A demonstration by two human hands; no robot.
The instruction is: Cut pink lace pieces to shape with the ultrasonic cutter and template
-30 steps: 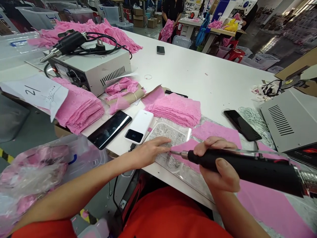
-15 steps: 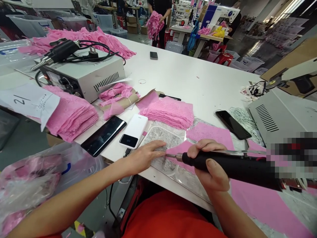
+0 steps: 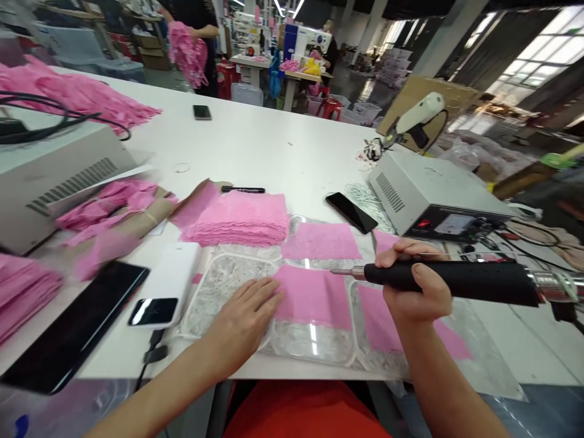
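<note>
My right hand (image 3: 420, 281) is wrapped round a black handheld tool (image 3: 474, 281) with a pointed metal tip, which points left. The tip is over the pink fabric piece (image 3: 310, 298) in front of me; whether it touches cannot be made out. That piece lies on a clear plate (image 3: 314, 347) with white rounded outlines. My left hand (image 3: 246, 310) rests flat, fingers stretched, its fingertips on the left edge of this piece. Other pink pieces lie close by, one behind (image 3: 322, 241) and one to the right (image 3: 376, 319), partly under my right wrist.
Behind the plate is a stack of pink fabric (image 3: 239, 219). A white power bank (image 3: 171, 274) and a large black phone (image 3: 77, 322) lie at left. Another phone (image 3: 351, 212) lies near a grey control box (image 3: 438, 188). A second box (image 3: 68, 170) stands left. A person (image 3: 201, 42) holds pink fabric beyond.
The view has swung right. My left hand has flattened onto the fabric's left edge. The tool tip, earlier at my left fingertips, is now apart from them, to their right.
</note>
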